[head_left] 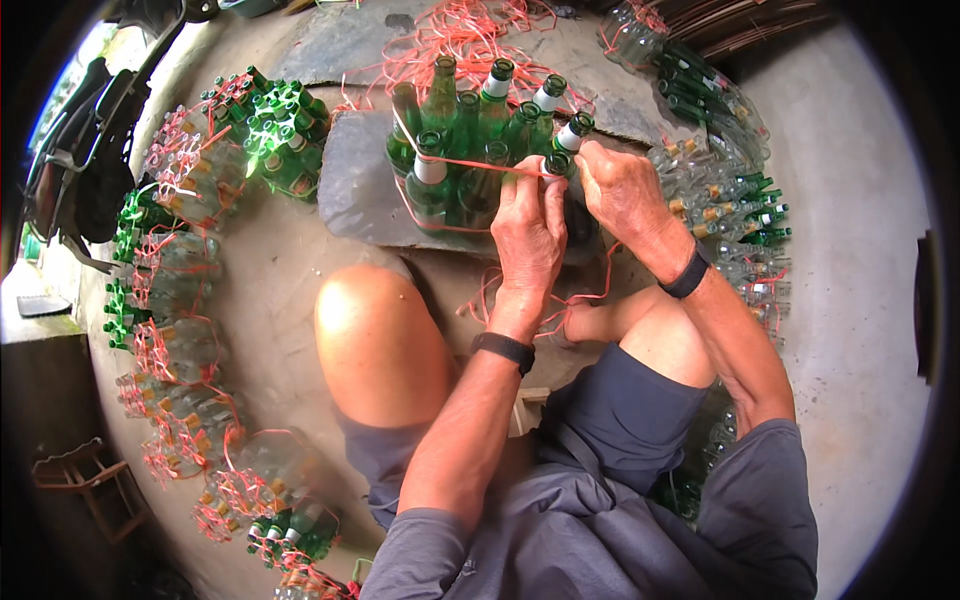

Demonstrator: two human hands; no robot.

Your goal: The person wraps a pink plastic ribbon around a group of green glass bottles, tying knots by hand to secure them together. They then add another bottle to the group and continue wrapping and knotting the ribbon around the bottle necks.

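Note:
A cluster of green glass bottles stands upright on a low grey slab in front of my knees. Pink plastic twine runs around the necks, and another strand circles the bottles lower down. At the cluster's right corner, my left hand is closed, pinching the twine against a bottle neck. My right hand is closed beside it, next to a white-collared bottle neck; what its fingers grip is hidden. A loose strand hangs below the right hand towards the floor.
A tangled heap of pink twine lies beyond the slab. Tied bundles of clear bottles and green bottles line the left side. More bottles lie along the right. A small wooden stool stands at the far left.

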